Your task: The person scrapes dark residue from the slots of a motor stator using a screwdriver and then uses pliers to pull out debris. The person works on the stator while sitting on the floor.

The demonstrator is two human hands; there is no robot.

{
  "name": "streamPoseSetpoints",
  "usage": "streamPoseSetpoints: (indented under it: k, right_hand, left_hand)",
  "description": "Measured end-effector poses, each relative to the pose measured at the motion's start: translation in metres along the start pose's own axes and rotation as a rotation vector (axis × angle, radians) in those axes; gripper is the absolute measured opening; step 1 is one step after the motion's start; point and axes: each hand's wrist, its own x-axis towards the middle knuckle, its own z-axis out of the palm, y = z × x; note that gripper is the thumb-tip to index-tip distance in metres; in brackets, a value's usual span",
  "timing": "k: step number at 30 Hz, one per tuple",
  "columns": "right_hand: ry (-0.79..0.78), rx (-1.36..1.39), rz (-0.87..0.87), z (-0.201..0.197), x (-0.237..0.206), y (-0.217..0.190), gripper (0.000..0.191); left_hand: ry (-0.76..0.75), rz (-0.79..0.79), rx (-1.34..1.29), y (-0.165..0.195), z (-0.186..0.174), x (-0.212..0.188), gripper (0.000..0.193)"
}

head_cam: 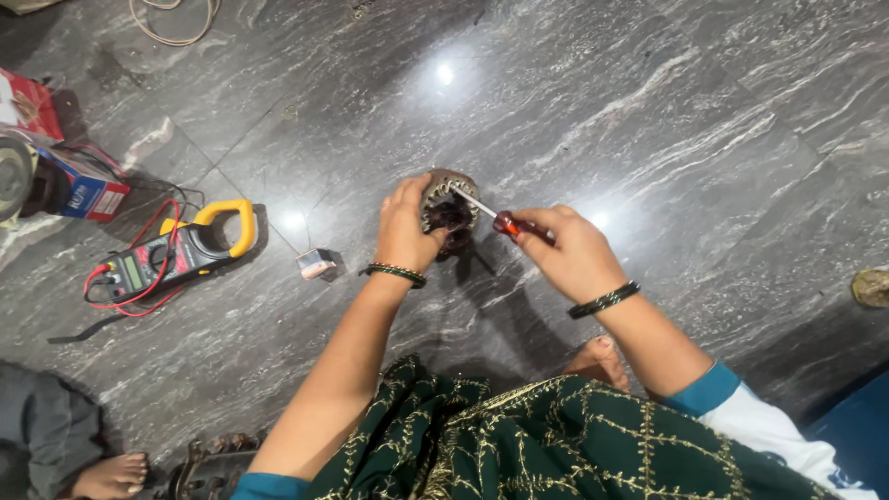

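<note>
The motor stator (446, 209) is gripped on the floor (704, 139) by the left hand (404, 227), and a red-handled screwdriver (505, 220) is clamped in the right hand (572, 252), tip against the windings. 1 slip and the copper could get gouged, probably.

Round toothed motor winding core (446, 208) on grey floor, red-handled screwdriver (505, 222) tip against its rim.

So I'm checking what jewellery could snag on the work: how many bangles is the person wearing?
2: a dark bangle on the left wrist, just below the left hand holding the motor winding, and one on the right wrist, behind the right hand gripping the screwdriver.
</note>
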Motion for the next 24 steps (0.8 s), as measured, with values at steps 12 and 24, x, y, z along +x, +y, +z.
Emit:
streamPoseSetpoints:
  k: [12, 24]
  right_hand:
    - [0.013, -0.137, -0.054, -0.015, -0.021, -0.024, 0.035]
    - [0.026, -0.038, -0.063, -0.012, -0.021, -0.022, 0.034]
  left_hand:
    - [0.034, -0.033, -0.004, -0.002, -0.008, -0.003, 0.084]
    - [0.014, -0.07, 0.026, 0.016, -0.009, -0.003, 0.083]
